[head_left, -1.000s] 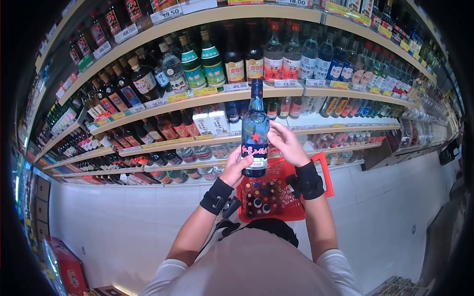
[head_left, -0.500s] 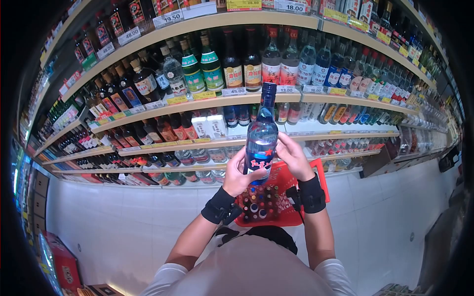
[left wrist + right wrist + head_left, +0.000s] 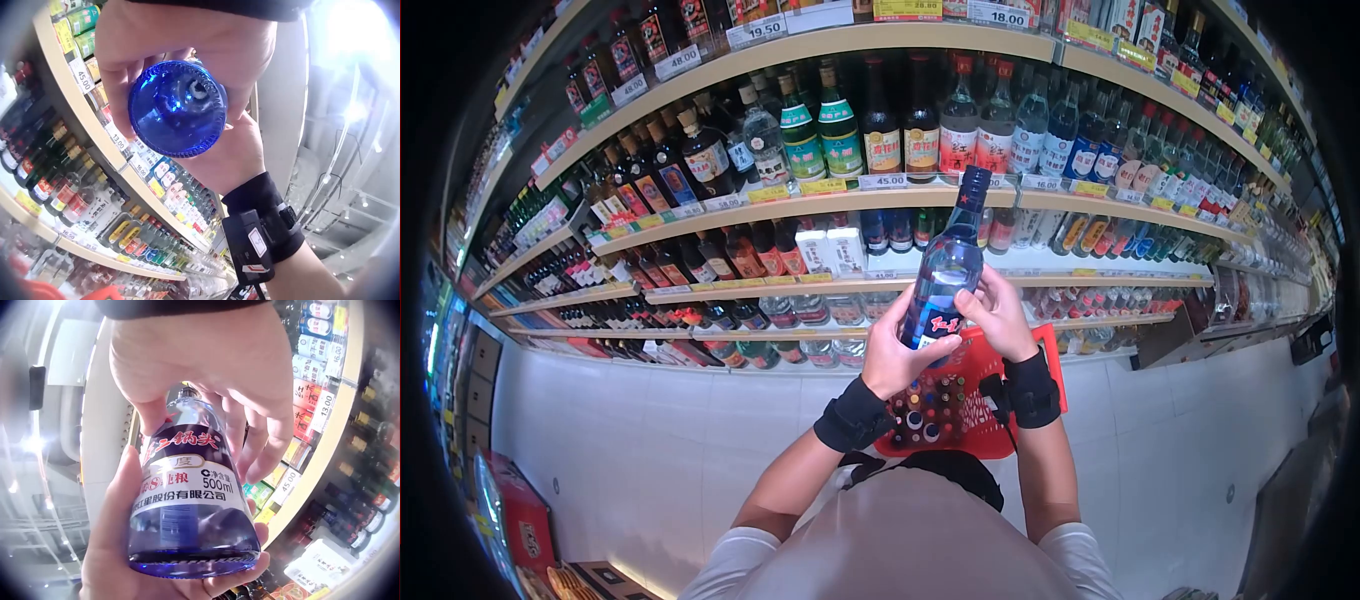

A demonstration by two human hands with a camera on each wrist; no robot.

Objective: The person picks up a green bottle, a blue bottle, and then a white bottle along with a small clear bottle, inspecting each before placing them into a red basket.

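Head view: the bottle point(image 3: 945, 280) is off the shelves and up in both hands, tilted with its neck away from the person. The left hand point(image 3: 892, 358) has its fingers clamped round the lower part, thumb across the label; the right hand point(image 3: 1000, 312) grips higher up, its thumb pressed on the glass and its fingers round the far side. The taking-up looks done. The setting-down is not: the bottle touches neither shelf nor basket point(image 3: 985, 442), and where it belongs I cannot tell. The holding and turning over seem to be the step in hand.

Below the hands, the red basket already carries many small bottles point(image 3: 930, 412), grouped toward its left; its far end is partly hidden by the hands. Ahead run the shelves point(image 3: 800, 207), tightly lined with other bottles and price tags point(image 3: 885, 182), which leave little slack for a careless swing. A black band point(image 3: 852, 415) circles each wrist; the right one bears a boxy device point(image 3: 249, 247) that could knock against the basket.
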